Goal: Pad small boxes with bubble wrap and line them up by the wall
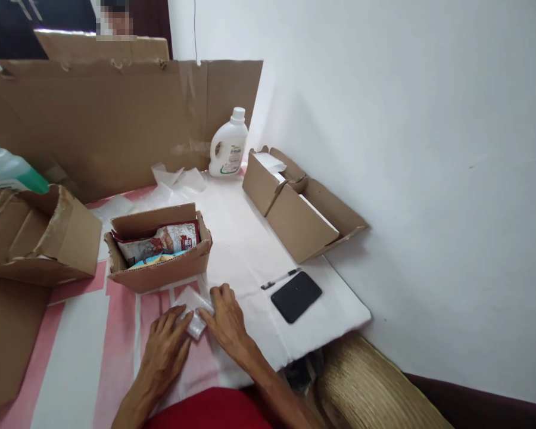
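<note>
My left hand and my right hand rest side by side on the table, fingers pressed onto a small piece of clear plastic wrap between them. Whether they grip it or only hold it flat I cannot tell. Just beyond the hands stands a small open cardboard box with red and blue snack packets inside it.
A black phone and a pen lie to the right. An opened cardboard box sits near the wall, a white detergent bottle behind it. More boxes stand at left, a cardboard sheet at the back. A woven hat lies below the table edge.
</note>
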The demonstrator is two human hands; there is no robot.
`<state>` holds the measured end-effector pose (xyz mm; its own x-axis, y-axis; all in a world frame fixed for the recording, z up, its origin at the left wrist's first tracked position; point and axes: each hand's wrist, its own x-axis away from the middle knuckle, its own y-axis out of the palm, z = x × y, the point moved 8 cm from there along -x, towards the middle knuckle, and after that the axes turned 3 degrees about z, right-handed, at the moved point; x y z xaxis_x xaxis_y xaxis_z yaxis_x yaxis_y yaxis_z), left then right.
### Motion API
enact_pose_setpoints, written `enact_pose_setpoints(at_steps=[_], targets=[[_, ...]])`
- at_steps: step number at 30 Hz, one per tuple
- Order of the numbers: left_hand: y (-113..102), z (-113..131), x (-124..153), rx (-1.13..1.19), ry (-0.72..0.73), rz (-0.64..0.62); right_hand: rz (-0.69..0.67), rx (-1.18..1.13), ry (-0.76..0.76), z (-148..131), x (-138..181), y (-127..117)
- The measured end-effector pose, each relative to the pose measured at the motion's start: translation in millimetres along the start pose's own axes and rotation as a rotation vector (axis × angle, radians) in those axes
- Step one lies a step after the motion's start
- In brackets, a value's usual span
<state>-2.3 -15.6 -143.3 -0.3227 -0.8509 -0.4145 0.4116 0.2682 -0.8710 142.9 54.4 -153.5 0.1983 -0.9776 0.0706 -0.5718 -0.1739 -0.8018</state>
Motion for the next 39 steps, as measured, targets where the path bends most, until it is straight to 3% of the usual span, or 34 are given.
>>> enact_pose_setpoints(at_steps=[4, 6, 10, 14, 17, 21, 25, 29, 36, 39], targets=[[-7.7, -0.6, -3.1, -0.014, 0.068, 0.099, -0.159, -0.141, -0.085, -12.4, -10.2, 5.8], [-22.6, 3.1, -4.4, 0.007, 0.095, 0.153, -0.205, -0.271, -0.092, -21.5, -6.9, -6.4], [-87.7, 19.2, -19.4, -0.035, 0.104, 0.266, -0.231, -0.557, -0.237, -67.9, 1.0, -77.6], [-171.6, 22.0, -71.6, -0.210, 0.097, 0.428, -0.072, -0.607, -0.454, -132.0, -27.0, -160.9], [-195.0, -2.8, -124.9, -0.196, 0.155, 0.387, 0.060, -0.456, -0.562, -167.1, -69.2, -181.9], [-171.6, -70.6, -170.2, -0.069, 0.051, 0.176, 0.033, -0.126, -0.550, -175.9, -119.1, -153.7], [-126.9, -112.0, -177.9, 0.031, -0.026, -0.143, -0.150, 0.121, -0.504, -160.7, -137.4, -113.6], [-107.0, -115.2, -177.9, 0.009, -0.054, -0.371, -0.312, 0.276, -0.448, -151.9, -141.3, -94.8], [-92.4, -93.3, -180.5, 0.007, -0.029, -0.526, -0.178, 0.268, -0.423, -162.2, -142.9, -119.6], [-84.4, -92.4, -177.8, 0.006, -0.045, -0.603, -0.279, 0.214, -0.546, -169.9, -132.3, -108.8]])
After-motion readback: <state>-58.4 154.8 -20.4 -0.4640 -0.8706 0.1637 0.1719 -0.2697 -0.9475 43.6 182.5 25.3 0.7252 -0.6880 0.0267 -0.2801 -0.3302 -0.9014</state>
